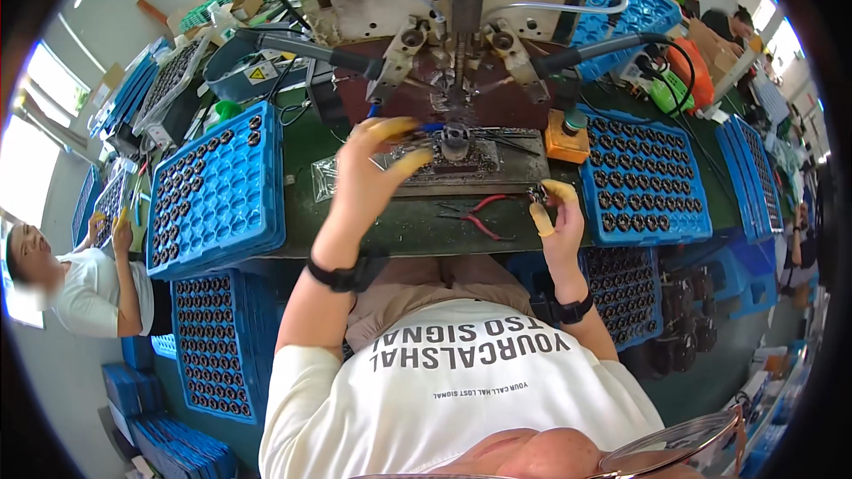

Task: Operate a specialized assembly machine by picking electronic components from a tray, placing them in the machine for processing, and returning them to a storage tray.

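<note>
My left hand (371, 164), with yellow covers on its fingers, reaches to the machine's work spot. Its thumb and index finger are apart, and the fingertips are slightly blurred. Just beyond them a small round metal part (455, 144) sits upright on the fixture, beside a thin blue piece (431, 127). My right hand (561, 215), also with yellow finger covers, pinches a small dark round part (537, 194) over the bench's front edge. Left of that hand lie red-handled pliers (484, 216). The machine (468, 13) stands behind the fixture with two angled arms.
A partly filled blue tray (253, 204) stands at left; a fuller blue tray (646, 232) is at right. More loaded trays (213, 346) sit below the bench. An orange block (568, 144) flanks the metal plate (524, 176). Another person (98, 293) sits at far left.
</note>
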`<control>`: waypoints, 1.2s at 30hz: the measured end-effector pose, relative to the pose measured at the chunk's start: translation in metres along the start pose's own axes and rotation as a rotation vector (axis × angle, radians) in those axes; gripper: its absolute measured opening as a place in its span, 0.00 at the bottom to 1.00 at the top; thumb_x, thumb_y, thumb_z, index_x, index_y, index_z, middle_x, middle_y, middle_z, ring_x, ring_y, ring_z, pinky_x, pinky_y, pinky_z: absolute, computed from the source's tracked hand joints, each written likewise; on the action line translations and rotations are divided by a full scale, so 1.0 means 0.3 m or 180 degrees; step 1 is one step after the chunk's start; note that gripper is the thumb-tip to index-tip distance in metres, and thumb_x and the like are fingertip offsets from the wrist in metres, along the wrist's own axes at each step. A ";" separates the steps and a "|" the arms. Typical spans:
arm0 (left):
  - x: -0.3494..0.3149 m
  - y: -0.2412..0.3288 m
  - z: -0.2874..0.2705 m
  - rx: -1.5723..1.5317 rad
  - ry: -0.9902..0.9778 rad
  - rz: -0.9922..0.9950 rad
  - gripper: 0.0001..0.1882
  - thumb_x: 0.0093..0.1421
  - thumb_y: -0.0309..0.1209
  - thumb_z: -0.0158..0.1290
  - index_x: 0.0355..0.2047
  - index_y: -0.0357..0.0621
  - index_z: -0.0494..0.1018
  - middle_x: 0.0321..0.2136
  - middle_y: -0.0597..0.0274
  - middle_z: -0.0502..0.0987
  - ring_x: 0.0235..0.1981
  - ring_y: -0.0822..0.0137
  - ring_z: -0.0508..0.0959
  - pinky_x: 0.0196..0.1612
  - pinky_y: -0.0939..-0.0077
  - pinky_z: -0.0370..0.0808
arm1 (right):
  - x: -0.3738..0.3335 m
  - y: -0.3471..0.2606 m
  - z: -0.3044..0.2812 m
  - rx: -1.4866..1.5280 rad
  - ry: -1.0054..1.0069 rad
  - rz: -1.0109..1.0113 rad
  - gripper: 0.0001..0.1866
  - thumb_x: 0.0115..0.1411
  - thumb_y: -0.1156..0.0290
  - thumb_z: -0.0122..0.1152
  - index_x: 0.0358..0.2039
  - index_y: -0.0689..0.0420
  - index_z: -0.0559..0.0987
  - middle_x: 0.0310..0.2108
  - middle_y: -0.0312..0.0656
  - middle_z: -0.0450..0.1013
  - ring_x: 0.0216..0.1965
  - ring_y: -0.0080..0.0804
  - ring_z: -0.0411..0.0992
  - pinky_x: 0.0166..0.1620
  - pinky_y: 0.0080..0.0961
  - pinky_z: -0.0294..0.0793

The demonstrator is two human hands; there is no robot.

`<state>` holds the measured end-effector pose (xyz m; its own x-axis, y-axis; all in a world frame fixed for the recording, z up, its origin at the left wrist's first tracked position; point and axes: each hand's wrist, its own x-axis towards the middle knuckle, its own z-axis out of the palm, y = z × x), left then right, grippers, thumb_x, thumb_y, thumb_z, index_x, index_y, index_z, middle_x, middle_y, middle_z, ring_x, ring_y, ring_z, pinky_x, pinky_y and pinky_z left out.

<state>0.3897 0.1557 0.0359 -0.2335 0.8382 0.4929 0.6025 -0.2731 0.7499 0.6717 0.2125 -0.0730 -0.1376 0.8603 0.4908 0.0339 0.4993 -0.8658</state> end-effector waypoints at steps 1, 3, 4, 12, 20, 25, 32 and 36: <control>0.026 0.005 0.042 -0.0161 -0.0108 0.0004 0.21 0.49 0.27 0.65 0.45 0.40 0.79 0.44 0.60 0.77 0.43 0.65 0.78 0.46 0.74 0.73 | -0.006 -0.002 -0.003 -0.0152 0.0043 -0.0096 0.20 0.53 0.72 0.69 0.46 0.60 0.76 0.41 0.36 0.70 0.41 0.25 0.67 0.46 0.21 0.65; 0.058 -0.005 0.105 -0.0239 -0.0114 0.0192 0.21 0.50 0.27 0.66 0.46 0.39 0.78 0.43 0.60 0.78 0.43 0.67 0.78 0.46 0.74 0.74 | -0.008 -0.007 -0.006 -0.0201 0.0022 -0.0127 0.20 0.53 0.71 0.69 0.45 0.61 0.75 0.40 0.37 0.70 0.40 0.26 0.67 0.46 0.22 0.66; 0.063 -0.017 0.120 -0.0236 -0.0093 0.0180 0.21 0.50 0.27 0.66 0.46 0.39 0.78 0.43 0.60 0.78 0.43 0.67 0.78 0.46 0.74 0.74 | -0.007 -0.006 -0.004 -0.0234 0.0019 -0.0177 0.20 0.53 0.71 0.69 0.45 0.61 0.75 0.40 0.38 0.70 0.40 0.27 0.67 0.46 0.22 0.66; 0.093 -0.044 0.116 -0.0693 -0.0736 -0.0137 0.21 0.51 0.29 0.67 0.44 0.36 0.76 0.39 0.54 0.78 0.38 0.62 0.81 0.43 0.72 0.78 | 0.008 -0.021 0.005 -0.0400 -0.0093 -0.0385 0.20 0.53 0.68 0.70 0.44 0.62 0.76 0.40 0.39 0.71 0.40 0.29 0.67 0.46 0.23 0.66; 0.072 -0.055 0.146 -0.0503 -0.0602 0.0037 0.24 0.52 0.29 0.67 0.47 0.32 0.73 0.41 0.54 0.78 0.43 0.64 0.79 0.47 0.73 0.78 | 0.009 -0.017 0.000 -0.0465 -0.0086 -0.0431 0.20 0.53 0.68 0.70 0.44 0.61 0.76 0.40 0.40 0.71 0.40 0.30 0.68 0.46 0.24 0.67; 0.074 -0.051 0.163 -0.0401 -0.0404 0.0269 0.26 0.53 0.29 0.66 0.49 0.32 0.71 0.43 0.53 0.78 0.43 0.63 0.80 0.47 0.72 0.78 | 0.012 -0.012 0.005 -0.0668 -0.0040 -0.0489 0.19 0.54 0.66 0.70 0.43 0.60 0.76 0.39 0.41 0.72 0.39 0.31 0.70 0.46 0.25 0.69; 0.040 -0.054 0.138 -0.0391 -0.0049 0.0095 0.25 0.49 0.31 0.68 0.46 0.36 0.75 0.38 0.51 0.78 0.39 0.61 0.80 0.42 0.69 0.77 | 0.001 -0.028 0.038 -0.0865 -0.0275 -0.0590 0.18 0.53 0.72 0.69 0.44 0.60 0.76 0.40 0.44 0.74 0.42 0.38 0.72 0.48 0.29 0.70; 0.048 -0.067 0.203 -0.0051 0.0085 0.0400 0.24 0.44 0.35 0.65 0.41 0.37 0.76 0.37 0.45 0.77 0.42 0.47 0.77 0.47 0.60 0.75 | 0.050 -0.083 -0.025 -0.1412 0.0243 -0.0807 0.19 0.57 0.67 0.66 0.46 0.63 0.76 0.45 0.48 0.74 0.47 0.41 0.71 0.56 0.34 0.66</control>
<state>0.4207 0.2020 0.0009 -0.1774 0.7841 0.5948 0.6160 -0.3828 0.6885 0.6761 0.2139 -0.0433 -0.1239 0.7034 0.6999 0.4278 0.6743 -0.6020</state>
